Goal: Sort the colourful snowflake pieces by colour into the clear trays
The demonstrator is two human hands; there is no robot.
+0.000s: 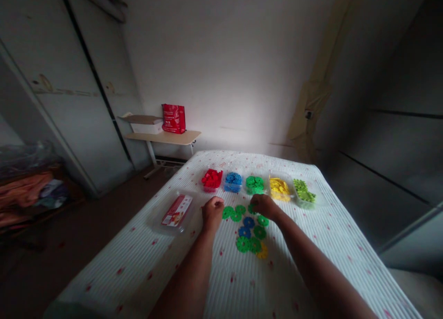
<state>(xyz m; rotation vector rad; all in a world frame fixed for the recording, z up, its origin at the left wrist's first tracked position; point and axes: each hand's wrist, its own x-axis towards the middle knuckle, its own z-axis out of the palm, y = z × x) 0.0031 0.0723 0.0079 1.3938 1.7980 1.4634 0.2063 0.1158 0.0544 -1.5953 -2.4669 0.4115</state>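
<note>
Notched plastic discs lie on the cloth between my hands. Green discs [237,215] sit in a cluster just right of my left hand [212,210], whose fingers are curled in a pinch; what they hold, if anything, is too small to make out. My right hand [263,203] has its fingers closed down on a green disc [252,209], partly hidden beneath them. Below that hand are another green disc [263,220], two blue discs [247,226], several more green discs [244,244] and a yellow disc [262,251], touching or overlapping.
Clear tubs stand in a row behind: red pieces [212,178], blue pieces [233,181], green pieces [254,184], yellow pieces [278,188] and light-green pieces [304,191]. A labelled clear lid [177,211] lies left. A side table [187,137] bears a red bag [173,118].
</note>
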